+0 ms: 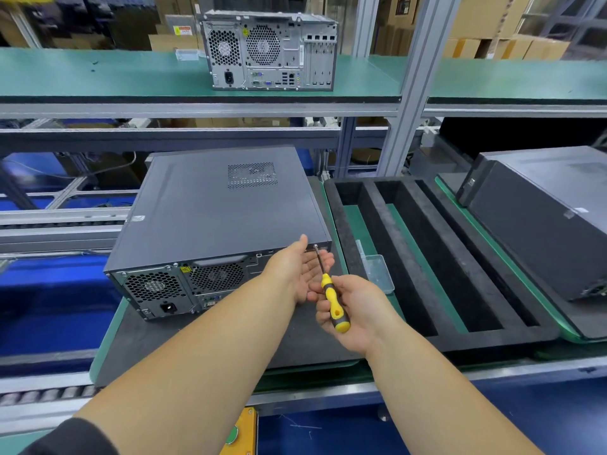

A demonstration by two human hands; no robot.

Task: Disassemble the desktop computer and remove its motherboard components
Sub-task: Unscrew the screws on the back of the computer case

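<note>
My right hand point(353, 310) gripped the screwdriver point(330, 297) mid-frame at the computer point(216, 211) rear, left hand point(303, 267) flat open beside it

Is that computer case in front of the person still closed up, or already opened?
Closed. The grey cover panel lies flat and whole over the case, nothing inside showing. The screwdriver tip sits at its rear edge.

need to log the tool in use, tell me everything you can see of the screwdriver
The screwdriver has a yellow and black handle, plastic by the look of it, and a thin bare metal shaft. The right hand holds it, fingers curled round the handle. It slants up and slightly left, its tip at the upper right corner of the rear panel of the dark grey computer case. The shaft crosses in front of the open left hand; whether they touch cannot be told.
</note>
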